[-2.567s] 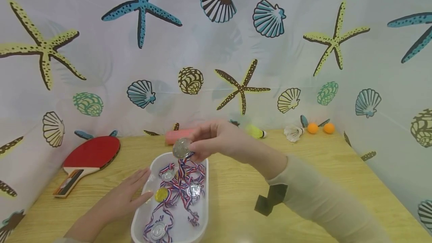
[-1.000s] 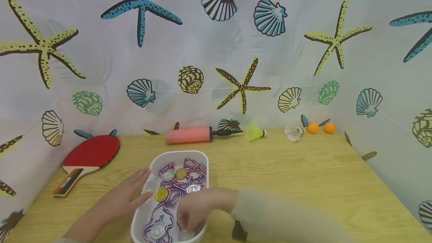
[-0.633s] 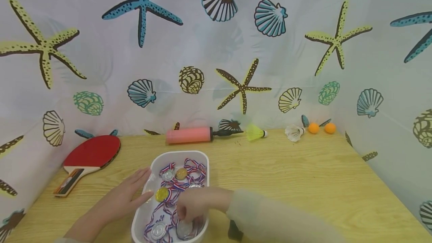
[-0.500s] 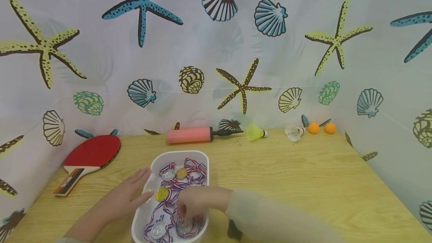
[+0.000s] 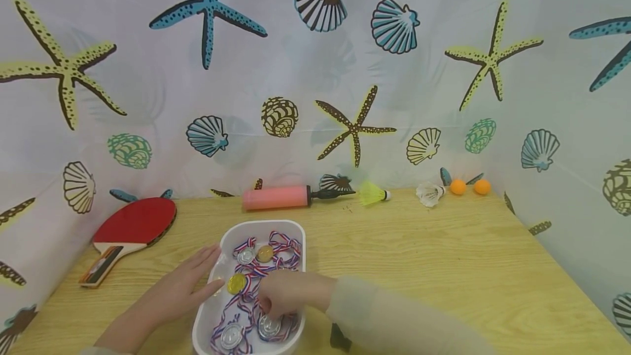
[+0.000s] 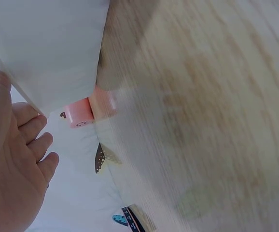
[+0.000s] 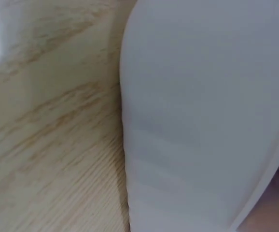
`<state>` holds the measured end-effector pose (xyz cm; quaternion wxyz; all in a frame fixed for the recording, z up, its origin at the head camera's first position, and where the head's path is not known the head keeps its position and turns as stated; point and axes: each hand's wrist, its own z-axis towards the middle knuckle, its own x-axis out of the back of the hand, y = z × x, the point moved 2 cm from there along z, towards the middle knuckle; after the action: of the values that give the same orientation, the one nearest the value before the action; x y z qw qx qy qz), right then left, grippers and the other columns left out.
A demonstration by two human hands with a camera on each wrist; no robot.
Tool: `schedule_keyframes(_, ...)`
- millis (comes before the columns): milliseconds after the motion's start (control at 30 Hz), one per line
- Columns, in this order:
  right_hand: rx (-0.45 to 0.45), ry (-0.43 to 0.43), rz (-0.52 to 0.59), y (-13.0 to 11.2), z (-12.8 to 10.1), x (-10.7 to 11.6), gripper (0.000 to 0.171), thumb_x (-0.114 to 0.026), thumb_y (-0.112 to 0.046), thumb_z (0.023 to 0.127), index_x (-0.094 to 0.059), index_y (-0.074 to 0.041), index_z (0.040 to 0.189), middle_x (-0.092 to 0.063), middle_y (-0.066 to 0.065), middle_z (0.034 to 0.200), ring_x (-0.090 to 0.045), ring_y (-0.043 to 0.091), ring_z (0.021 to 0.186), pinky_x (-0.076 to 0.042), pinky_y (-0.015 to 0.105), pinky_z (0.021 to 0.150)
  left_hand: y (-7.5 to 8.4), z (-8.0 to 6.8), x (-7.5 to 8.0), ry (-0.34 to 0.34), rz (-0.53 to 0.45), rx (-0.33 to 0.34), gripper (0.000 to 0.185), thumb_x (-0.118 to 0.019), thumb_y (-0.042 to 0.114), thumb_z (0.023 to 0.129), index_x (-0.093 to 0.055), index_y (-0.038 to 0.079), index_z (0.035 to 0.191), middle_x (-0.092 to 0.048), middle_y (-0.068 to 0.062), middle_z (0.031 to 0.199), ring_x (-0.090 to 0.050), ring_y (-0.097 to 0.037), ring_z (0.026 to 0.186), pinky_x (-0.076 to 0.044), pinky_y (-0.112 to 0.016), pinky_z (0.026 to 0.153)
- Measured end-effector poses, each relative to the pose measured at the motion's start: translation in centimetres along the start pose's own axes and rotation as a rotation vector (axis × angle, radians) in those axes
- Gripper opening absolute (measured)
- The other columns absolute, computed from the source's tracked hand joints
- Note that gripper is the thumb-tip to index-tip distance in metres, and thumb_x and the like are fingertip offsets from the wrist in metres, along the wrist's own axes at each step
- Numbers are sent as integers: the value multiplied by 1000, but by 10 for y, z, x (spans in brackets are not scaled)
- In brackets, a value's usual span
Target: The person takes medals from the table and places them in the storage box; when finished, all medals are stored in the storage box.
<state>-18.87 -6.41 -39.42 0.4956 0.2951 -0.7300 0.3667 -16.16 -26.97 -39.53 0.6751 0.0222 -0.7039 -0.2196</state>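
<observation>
A white plastic tray (image 5: 200,316) stands near the table's front, holding several medals on striped red, white and blue ribbons. My right hand (image 5: 288,292) is down inside it, fingers curled, at the upper edge of a silver medal (image 5: 269,328) in the near right corner; the fingertips are partly hidden. Left of that lies another silver medal (image 5: 231,336). A gold medal (image 5: 236,284), a bronze-coloured one (image 5: 264,253) and a silver one lie farther back. My left hand (image 5: 179,286) rests along the tray's left side, fingers extended; its fingertips touch the wall in the left wrist view.
A red table tennis bat (image 5: 135,221) lies at the left. Along the back are a pink hand pump (image 5: 276,197), a yellow shuttlecock (image 5: 372,194), a white shuttlecock (image 5: 429,194) and two orange balls (image 5: 457,187). A patterned curtain (image 5: 296,70) encloses the table.
My right hand carried a silver medal down from above the tray into its near right corner, then shifted slightly away from me with it. My left hand stayed put.
</observation>
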Motion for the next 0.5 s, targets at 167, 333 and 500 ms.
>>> schedule_keyframes(167, -11, 5, 5, -1, -3, 3, 16, -76, -12, 73, -62, -14, 69, -52, -9, 65, -48, 4, 62, -39, 12, 58, 0, 1, 0, 9, 2, -6, 74, -51, 51, 89, -32, 2, 142, -29, -22, 144, -24, -43, 130, -28, -60, 97)
schedule_keyframes(333, 5, 48, 80, 4, -12, 20, 10, -76, -16, 75, -67, -12, 76, -55, -10, 68, -49, 3, 63, -40, 12, 58, 1, 4, 0, 1, 2, -3, 75, -50, 51, 89, -31, 2, 142, -28, -21, 145, -23, -42, 131, -28, -61, 97)
schedule_keyframes(500, 94, 207, 148, 19, -37, 48, 6, -68, -17, 82, -69, -11, 84, -55, -11, 69, -48, 2, 64, -40, 11, 60, -1, 2, 1, 18, 5, -38, 75, -50, 52, 89, -33, 0, 141, -29, -22, 144, -25, -43, 130, -28, -60, 97)
